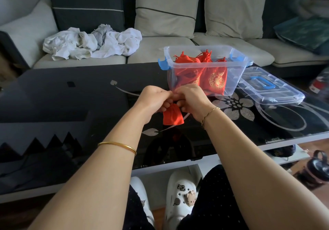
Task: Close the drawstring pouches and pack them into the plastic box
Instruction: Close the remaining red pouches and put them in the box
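The counter (71, 96) lies under both hands. Just beyond the right hand (190, 99) stands the plastic box (204, 47), part filled. Below the left hand (154, 98) and the right, both pinching its neck, hangs the red pouch (173, 117); uneven pulls could leave it gaping.

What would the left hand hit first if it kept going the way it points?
Probably the right hand, fingertip to fingertip with it above the small red fabric pouch; beyond that, the blue-latched clear plastic box.

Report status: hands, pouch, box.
Left hand and right hand both pinching top of red pouch, over table. Plastic box open, packed pouches inside, lid beside it. Path to box clear.
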The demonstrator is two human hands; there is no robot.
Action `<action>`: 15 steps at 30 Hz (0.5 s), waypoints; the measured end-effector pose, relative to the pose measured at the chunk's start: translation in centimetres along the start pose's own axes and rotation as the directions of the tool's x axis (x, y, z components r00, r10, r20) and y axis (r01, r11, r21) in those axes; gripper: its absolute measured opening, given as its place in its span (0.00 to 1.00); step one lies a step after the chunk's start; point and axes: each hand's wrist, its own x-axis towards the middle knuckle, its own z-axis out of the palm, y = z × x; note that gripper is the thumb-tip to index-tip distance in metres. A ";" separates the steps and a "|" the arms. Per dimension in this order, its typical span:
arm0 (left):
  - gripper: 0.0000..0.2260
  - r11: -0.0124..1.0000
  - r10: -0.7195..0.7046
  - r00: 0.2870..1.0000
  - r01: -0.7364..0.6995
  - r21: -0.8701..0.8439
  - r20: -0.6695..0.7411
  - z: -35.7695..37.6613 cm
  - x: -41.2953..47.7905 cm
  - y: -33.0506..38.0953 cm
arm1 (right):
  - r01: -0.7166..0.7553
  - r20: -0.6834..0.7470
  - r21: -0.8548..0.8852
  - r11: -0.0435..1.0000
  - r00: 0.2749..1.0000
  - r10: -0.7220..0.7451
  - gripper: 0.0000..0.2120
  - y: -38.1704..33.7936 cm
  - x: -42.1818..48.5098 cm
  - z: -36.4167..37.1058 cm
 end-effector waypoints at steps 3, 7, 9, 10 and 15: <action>0.06 1.000 -0.006 1.000 0.005 -0.016 -0.005 0.0 0.0 0.0 | 0.125 0.052 -0.147 0.981 0.992 -0.119 0.07 0.1 -0.1 0.0; 0.05 1.000 0.021 0.998 -0.021 -0.001 -0.064 -0.2 0.1 -0.1 | 0.224 0.112 -0.226 0.948 0.973 -0.203 0.05 0.0 -0.3 -0.1; 0.04 1.000 0.028 0.995 -0.028 -0.004 -0.091 -0.3 0.1 -0.2 | 0.292 0.120 -0.250 0.923 0.955 -0.270 0.05 0.2 -0.3 -0.2; 0.04 1.000 0.026 0.994 -0.027 -0.006 -0.102 -0.3 0.0 -0.2 | 0.333 0.121 -0.285 0.899 0.943 -0.311 0.05 0.4 -0.2 -0.2; 0.03 0.999 0.005 0.987 -0.010 -0.031 -0.158 -0.2 -0.1 -0.1 | 0.449 0.105 -0.372 0.813 0.890 -0.444 0.06 0.9 0.3 0.0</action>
